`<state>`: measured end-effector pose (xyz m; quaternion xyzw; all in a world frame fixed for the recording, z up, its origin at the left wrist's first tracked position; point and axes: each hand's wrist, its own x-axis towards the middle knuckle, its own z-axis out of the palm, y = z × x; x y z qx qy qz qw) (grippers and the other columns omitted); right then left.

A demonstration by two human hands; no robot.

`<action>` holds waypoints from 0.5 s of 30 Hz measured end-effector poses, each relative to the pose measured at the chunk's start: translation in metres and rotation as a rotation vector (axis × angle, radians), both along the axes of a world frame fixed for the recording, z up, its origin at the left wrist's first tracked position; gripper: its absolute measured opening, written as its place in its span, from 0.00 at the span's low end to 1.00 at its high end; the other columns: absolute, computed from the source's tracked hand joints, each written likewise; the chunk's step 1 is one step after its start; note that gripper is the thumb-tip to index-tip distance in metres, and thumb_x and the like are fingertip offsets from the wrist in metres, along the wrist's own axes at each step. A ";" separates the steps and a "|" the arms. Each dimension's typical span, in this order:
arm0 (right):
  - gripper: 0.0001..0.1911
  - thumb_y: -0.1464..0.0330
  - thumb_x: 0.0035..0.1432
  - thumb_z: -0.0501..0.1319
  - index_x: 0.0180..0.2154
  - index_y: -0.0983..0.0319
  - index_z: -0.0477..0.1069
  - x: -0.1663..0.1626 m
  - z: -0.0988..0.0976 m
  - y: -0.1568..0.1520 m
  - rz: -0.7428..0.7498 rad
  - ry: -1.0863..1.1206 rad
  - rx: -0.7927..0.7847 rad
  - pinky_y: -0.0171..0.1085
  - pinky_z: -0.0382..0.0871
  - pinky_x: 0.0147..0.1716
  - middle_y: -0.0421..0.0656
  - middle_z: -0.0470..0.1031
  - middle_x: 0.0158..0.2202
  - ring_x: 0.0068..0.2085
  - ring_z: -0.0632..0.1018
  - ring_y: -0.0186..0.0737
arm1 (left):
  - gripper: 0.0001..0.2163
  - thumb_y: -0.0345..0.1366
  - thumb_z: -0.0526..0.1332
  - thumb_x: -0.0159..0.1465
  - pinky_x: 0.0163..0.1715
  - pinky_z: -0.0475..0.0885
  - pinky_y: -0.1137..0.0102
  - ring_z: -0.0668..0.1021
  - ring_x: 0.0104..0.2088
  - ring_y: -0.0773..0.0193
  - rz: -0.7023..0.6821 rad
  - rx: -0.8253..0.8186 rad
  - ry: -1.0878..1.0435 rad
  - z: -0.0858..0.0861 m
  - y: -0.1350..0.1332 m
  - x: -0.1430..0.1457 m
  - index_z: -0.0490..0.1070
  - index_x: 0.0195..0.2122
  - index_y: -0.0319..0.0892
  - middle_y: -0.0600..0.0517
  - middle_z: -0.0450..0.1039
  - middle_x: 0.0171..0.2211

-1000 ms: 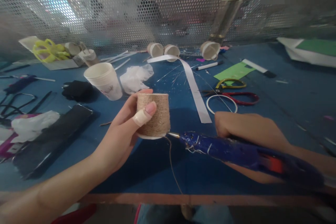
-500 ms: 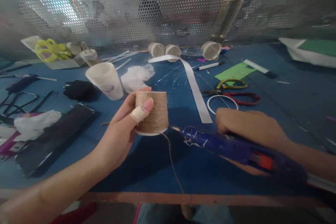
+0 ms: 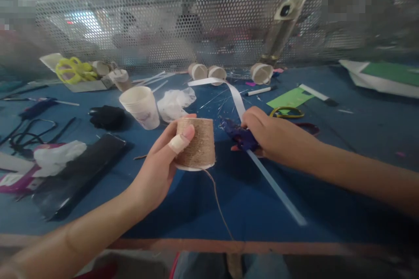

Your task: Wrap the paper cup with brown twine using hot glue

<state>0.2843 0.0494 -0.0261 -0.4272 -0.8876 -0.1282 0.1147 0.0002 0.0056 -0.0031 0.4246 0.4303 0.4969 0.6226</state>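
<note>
My left hand (image 3: 163, 163) holds a paper cup wrapped in brown twine (image 3: 198, 144) above the blue table (image 3: 248, 200), thumb with a bandage pressed on its side. A loose twine end (image 3: 218, 200) hangs from the cup's base toward the table edge. My right hand (image 3: 273, 137) grips a blue glue gun (image 3: 237, 134) to the right of the cup, its nozzle end pointing away from me. A clear glue stick (image 3: 278, 189) juts from the gun's back toward me.
A stack of white paper cups (image 3: 140, 107), crumpled plastic (image 3: 175, 102), a black cloth (image 3: 108, 117) and a black flat case (image 3: 81, 172) lie left. A white paper strip (image 3: 234, 93), scissors (image 3: 290, 113), green paper (image 3: 288, 96) and a marker (image 3: 260, 91) lie behind. A perforated metal screen (image 3: 196, 17) closes the back.
My right hand has swung the glue gun away from the cup's base and up to the far right of the cup, turning it so the glue stick points toward me. The cup stayed put.
</note>
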 end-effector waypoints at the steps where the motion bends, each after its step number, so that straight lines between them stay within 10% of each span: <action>1: 0.16 0.59 0.68 0.68 0.48 0.64 0.72 -0.001 0.001 0.004 0.006 0.023 -0.052 0.41 0.67 0.29 0.54 0.77 0.49 0.32 0.79 0.44 | 0.27 0.55 0.76 0.61 0.46 0.79 0.64 0.81 0.59 0.45 -0.002 -0.002 -0.005 0.001 0.000 -0.001 0.82 0.57 0.48 0.48 0.83 0.54; 8: 0.16 0.63 0.70 0.63 0.56 0.60 0.77 -0.007 0.026 -0.008 0.197 0.243 -0.308 0.48 0.76 0.55 0.51 0.83 0.54 0.55 0.82 0.52 | 0.27 0.55 0.77 0.60 0.46 0.79 0.65 0.82 0.57 0.46 -0.031 -0.029 -0.006 0.002 0.000 -0.006 0.82 0.57 0.50 0.49 0.83 0.52; 10: 0.13 0.63 0.73 0.60 0.50 0.59 0.80 -0.019 0.034 -0.028 0.183 0.431 -0.347 0.44 0.76 0.51 0.47 0.84 0.46 0.47 0.83 0.46 | 0.28 0.55 0.78 0.59 0.46 0.79 0.65 0.83 0.55 0.48 -0.039 -0.029 -0.019 0.001 0.000 -0.005 0.82 0.58 0.50 0.49 0.84 0.52; 15: 0.21 0.52 0.77 0.57 0.50 0.57 0.83 -0.051 0.040 -0.071 0.080 0.702 -1.010 0.36 0.70 0.33 0.42 0.86 0.39 0.34 0.78 0.37 | 0.29 0.52 0.80 0.58 0.49 0.80 0.64 0.83 0.54 0.50 -0.078 -0.001 -0.062 0.003 -0.005 0.000 0.81 0.58 0.48 0.49 0.83 0.51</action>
